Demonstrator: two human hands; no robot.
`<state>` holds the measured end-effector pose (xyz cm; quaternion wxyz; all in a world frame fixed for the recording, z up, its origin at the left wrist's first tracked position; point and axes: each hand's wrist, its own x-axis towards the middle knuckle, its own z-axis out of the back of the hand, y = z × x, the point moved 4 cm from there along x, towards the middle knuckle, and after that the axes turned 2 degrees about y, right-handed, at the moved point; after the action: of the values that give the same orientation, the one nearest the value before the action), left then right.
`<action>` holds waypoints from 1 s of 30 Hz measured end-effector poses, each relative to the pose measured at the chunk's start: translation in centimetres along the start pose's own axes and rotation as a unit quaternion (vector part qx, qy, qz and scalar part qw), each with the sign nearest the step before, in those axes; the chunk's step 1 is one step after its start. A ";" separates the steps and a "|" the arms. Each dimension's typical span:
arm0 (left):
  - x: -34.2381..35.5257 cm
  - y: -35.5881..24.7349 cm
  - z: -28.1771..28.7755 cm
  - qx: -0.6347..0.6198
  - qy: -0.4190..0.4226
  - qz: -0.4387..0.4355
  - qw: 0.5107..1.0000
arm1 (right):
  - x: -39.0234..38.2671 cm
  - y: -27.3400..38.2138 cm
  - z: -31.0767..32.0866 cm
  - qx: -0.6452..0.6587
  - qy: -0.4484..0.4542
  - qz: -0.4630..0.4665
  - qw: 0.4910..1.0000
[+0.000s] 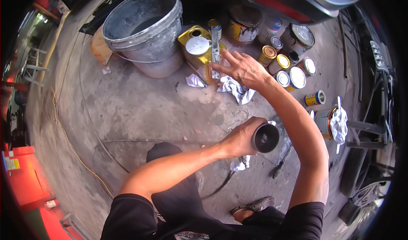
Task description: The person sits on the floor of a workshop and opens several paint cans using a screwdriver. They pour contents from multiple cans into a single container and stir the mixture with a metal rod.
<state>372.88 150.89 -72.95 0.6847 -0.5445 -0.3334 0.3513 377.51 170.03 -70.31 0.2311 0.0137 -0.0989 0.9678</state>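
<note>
My left hand point(243, 139) is wrapped around a dark, open-topped cup point(266, 138), seen from above, its inside black. Farther off, my right hand point(244, 69) pinches a flat, paint-smeared metal strip point(215, 49), the thumb crossing its front and the other fingers at its right edge. This strip stands roughly upright against the front of a gold rectangular tin point(196, 63). On the tin's top is a round white lid point(197, 46). Below the right hand lies a crumpled white cloth point(236, 90), and a scrap of white paper point(195, 80) rests by the tin's base.
A large grey bucket point(148, 49) stands left of the tin. Several paint cans point(297, 77) cluster to the right, under a vehicle's bumper point(314, 2). Another can point(324, 123) has white cloth over it. Hoses point(91, 117) cross the concrete floor; red equipment point(29, 180) is at far left.
</note>
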 end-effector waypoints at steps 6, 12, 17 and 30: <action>-0.1 0.6 -0.3 0.014 0.000 -0.010 1.000 | 1.7 0.4 -0.5 0.007 -0.031 0.047 0.998; 0.4 0.3 -0.3 0.000 0.008 -0.026 1.000 | -1.8 -0.8 4.3 0.157 -0.206 -0.020 0.966; 1.3 0.3 -0.3 -0.019 0.031 -0.014 0.999 | -15.7 -1.2 12.0 0.296 -0.376 -0.386 0.789; 2.9 0.4 -1.8 -0.036 0.037 -0.012 0.999 | -25.9 10.1 17.4 0.367 -0.254 -0.489 0.749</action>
<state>375.89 152.42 -73.43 0.6806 -0.5777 -0.3268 0.3103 395.74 146.21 -56.97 0.6164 0.3893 0.2295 0.6448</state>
